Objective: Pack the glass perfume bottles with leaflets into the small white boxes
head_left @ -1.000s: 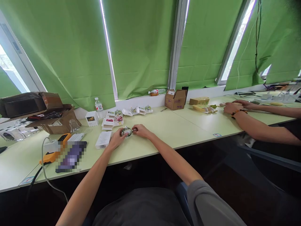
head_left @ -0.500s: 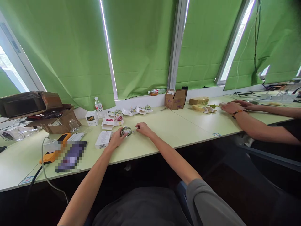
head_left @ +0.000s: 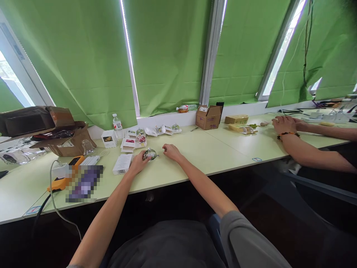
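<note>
My left hand (head_left: 138, 161) is closed around the side of a small round clear-and-green glass bottle (head_left: 151, 153), which lies on the table with its narrow neck pointing right. A short gap to the right of that neck, my right hand (head_left: 172, 152) has its thumb and fingertips pinched together. Something small and dark seems to show at those fingertips, too small to name. Beside my left wrist lies a white box with a barcode (head_left: 123, 164). Behind the left hand are open white cartons (head_left: 128, 145) and a similar round glass bottle with a red pattern (head_left: 141, 139).
Cardboard boxes (head_left: 65, 143) stand at the left, near a water bottle (head_left: 117, 124) and a white box with a flower picture (head_left: 109, 139). A blurred-out phone-like object (head_left: 85, 184) lies front left. A brown carton (head_left: 208, 117) stands at the back. A co-worker's hands (head_left: 286, 125) rest at the right.
The co-worker's hands have shifted right, leaving a small pale object on the table. My own hands and the glass bottle have barely moved.
</note>
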Available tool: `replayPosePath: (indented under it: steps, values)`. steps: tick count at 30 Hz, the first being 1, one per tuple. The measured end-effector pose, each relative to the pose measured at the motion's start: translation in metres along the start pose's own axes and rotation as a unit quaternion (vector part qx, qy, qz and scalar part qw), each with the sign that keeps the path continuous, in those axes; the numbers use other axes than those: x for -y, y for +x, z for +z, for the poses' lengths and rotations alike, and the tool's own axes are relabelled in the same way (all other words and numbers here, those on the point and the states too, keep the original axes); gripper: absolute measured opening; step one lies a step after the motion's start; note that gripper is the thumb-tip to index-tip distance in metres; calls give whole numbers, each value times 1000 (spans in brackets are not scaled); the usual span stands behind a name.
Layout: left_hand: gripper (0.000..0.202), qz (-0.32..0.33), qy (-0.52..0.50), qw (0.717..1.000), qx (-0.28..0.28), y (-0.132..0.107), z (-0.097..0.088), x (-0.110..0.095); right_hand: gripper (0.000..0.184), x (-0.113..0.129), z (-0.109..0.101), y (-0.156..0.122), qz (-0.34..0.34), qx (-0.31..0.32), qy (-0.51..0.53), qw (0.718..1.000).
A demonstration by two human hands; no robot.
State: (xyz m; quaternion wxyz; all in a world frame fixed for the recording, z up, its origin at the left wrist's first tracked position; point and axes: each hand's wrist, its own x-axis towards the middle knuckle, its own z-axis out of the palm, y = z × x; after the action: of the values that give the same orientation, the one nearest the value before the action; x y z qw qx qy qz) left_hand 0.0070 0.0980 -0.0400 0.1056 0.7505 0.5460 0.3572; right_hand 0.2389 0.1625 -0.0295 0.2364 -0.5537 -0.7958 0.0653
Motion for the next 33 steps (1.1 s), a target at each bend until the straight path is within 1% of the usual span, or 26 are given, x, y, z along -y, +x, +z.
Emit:
replayPosePath:
  steps: [8,13,17,23,30,33]
  values:
    - [45,-7,3,1000,-3,0,0,1,37,0,2,0,-1,-8,-2,1000]
    - [47,-15,6,1000,-2,0,0,2,30,3,2,0,-5,-34,7,999]
    - [48,-20,8,1000,-1,1,-1,1,24,4,3,1,-16,-37,16,999]
    - [52,-30,1,999,-10,0,-1,0,28,2,6,4,-34,-44,25,998]
    - [55,-34,5,999,-7,-1,-3,-2,31,6,10,3,-88,-21,33,995]
    - [56,-35,11,999,-4,-1,-3,-2,35,8,12,2,-99,-13,32,995]
